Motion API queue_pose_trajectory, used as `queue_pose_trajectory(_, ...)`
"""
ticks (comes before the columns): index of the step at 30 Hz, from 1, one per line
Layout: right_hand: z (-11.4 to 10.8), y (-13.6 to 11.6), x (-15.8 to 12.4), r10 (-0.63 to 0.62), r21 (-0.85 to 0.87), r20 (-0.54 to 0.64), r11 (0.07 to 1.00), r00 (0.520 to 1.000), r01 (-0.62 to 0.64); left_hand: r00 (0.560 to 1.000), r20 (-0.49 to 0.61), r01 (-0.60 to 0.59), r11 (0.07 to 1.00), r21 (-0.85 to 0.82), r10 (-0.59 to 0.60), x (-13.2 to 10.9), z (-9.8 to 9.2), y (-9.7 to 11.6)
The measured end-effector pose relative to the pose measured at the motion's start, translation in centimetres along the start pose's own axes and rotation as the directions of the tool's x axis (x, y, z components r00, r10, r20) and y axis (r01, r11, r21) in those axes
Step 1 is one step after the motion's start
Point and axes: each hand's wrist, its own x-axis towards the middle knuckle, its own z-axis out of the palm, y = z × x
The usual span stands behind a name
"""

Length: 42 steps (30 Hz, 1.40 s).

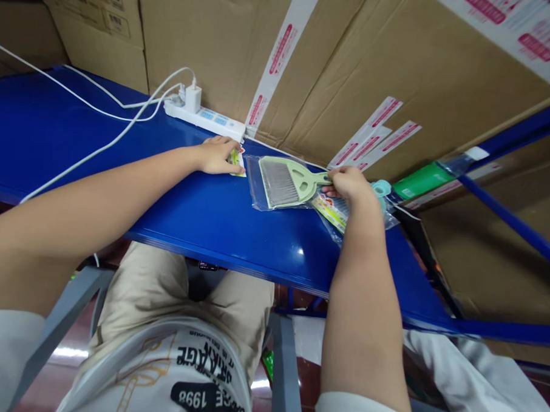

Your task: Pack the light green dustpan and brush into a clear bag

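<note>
On the blue table lies a pale green mini dustpan with a grey brush, half inside a clear plastic bag. My right hand is closed round the dustpan's handle. Under that hand lies a stack of packaged sets with printed cards and a teal handle sticking out. My left hand rests on the table with its fingers curled over a small printed card, just left of the bag.
A white power strip with a charger and white cables lies at the table's back. Large cardboard boxes form a wall behind. A green packet sits at the right, beside a blue shelf frame.
</note>
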Motion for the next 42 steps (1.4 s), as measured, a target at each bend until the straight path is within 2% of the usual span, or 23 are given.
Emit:
queue_pose_trajectory(6,0.3,0.2,0.5,-0.034,-0.054,-0.011,0.998,0.999,0.033,0.999,-0.007,0.052,0.999,0.012,-0.052,0.0,-0.5,0.8)
queue_pose_trajectory(22,0.6,0.5,0.8,-0.077,-0.067,0.007,0.995,0.997,0.077,0.997,-0.039,-0.063,0.997,-0.052,0.061,-0.3,-0.9,0.4)
queue_pose_trajectory(30,0.8,0.8,1.1,-0.094,-0.109,0.004,0.990,0.996,0.094,0.999,-0.045,0.025,0.999,-0.024,-0.026,0.1,-0.4,0.7)
queue_pose_trajectory(39,0.8,0.6,0.7,-0.078,-0.035,0.042,0.996,0.996,0.080,1.000,-0.019,-0.003,0.997,-0.075,0.002,-0.5,-1.3,1.0)
queue_pose_trajectory(42,0.7,0.5,0.4,-0.081,-0.078,0.043,0.993,0.996,0.084,1.000,-0.017,-0.022,0.990,-0.137,0.020,-0.8,-1.4,1.0)
